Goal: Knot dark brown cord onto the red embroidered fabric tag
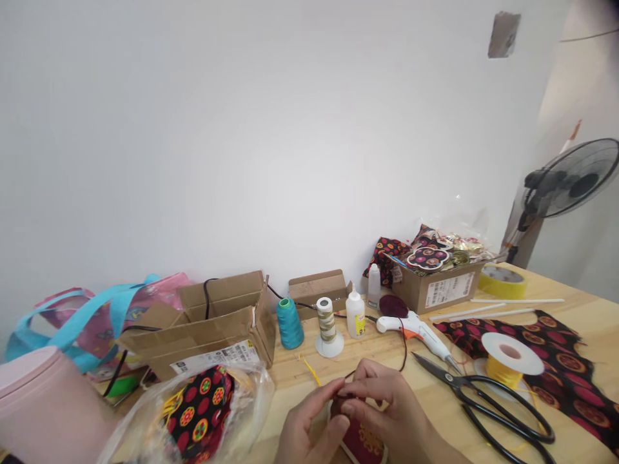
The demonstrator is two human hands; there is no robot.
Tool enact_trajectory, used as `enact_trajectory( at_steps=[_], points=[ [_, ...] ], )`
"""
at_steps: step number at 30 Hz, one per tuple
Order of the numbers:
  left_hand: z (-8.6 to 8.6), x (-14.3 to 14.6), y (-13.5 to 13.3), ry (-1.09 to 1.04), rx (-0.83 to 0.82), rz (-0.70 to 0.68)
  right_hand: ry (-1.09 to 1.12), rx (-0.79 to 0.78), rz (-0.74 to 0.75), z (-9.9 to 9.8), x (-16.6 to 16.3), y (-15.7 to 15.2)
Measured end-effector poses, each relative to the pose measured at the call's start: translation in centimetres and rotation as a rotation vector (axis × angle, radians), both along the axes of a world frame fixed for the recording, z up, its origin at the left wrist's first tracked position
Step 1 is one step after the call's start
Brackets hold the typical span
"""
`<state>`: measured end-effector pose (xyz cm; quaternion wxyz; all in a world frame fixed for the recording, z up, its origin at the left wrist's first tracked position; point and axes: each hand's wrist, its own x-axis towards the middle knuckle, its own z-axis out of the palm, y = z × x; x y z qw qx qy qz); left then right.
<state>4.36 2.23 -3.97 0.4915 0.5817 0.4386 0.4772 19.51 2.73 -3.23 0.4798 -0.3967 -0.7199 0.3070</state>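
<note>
At the lower middle, both hands meet over a dark red fabric piece (363, 443) with a gold pattern and a pale edge. My left hand (312, 419) is closed, thumb and fingers pinching the top of the piece. My right hand (382, 403) pinches at the same spot, its fingertips touching the left ones. A dark red cord (404, 351) runs from near the fingertips up towards a dark red yarn ball (393, 306). Whatever lies between the right fingertips is too small and covered to make out. A yellow cord end (310, 370) lies just behind the hands.
Black scissors (503, 406), a yellow thread spool (505, 370) and patterned fabric (556, 361) lie right. A glue gun (416, 332), glue bottle (356, 316) and thread cones (290, 325) stand behind. Left are a cardboard box (217, 322), plastic bag (246, 399) and pink container (53, 409).
</note>
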Motion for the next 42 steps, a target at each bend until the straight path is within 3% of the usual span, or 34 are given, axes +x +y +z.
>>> enact_trajectory(
  at_steps=[6, 10, 13, 18, 26, 31, 36, 42],
  points=[
    [0.3, 0.0, 0.2, -0.145, -0.09, 0.084, -0.017, -0.005, 0.033, -0.1, -0.1, -0.1],
    [1.1, -0.6, 0.4, 0.021, 0.135, 0.215, -0.005, -0.089, 0.006, 0.5, -0.2, -0.2],
    [1.4, -0.6, 0.2, 0.145, 0.273, 0.182, 0.032, -0.134, -0.033, 0.6, -0.3, -0.1],
    [1.2, 0.2, 0.0, 0.093, 0.142, 0.179, 0.004, -0.094, 0.0, 0.1, -0.5, 0.0],
    [0.8, -0.3, 0.5, 0.054, -0.012, 0.028, -0.094, -0.036, 0.009, -0.9, -0.3, 0.1],
    [-0.4, -0.3, 0.9, -0.154, -0.193, -0.057, -0.055, -0.076, -0.059, -0.6, -0.1, 0.2],
    [-1.2, 0.0, 0.9, -0.362, -0.331, -0.235, -0.049, -0.067, -0.035, -0.7, -0.2, 0.0],
    [-0.6, 0.3, 0.5, -0.125, -0.304, -0.139, -0.109, 0.006, -0.045, -0.8, 0.3, 0.3]
  ],
)
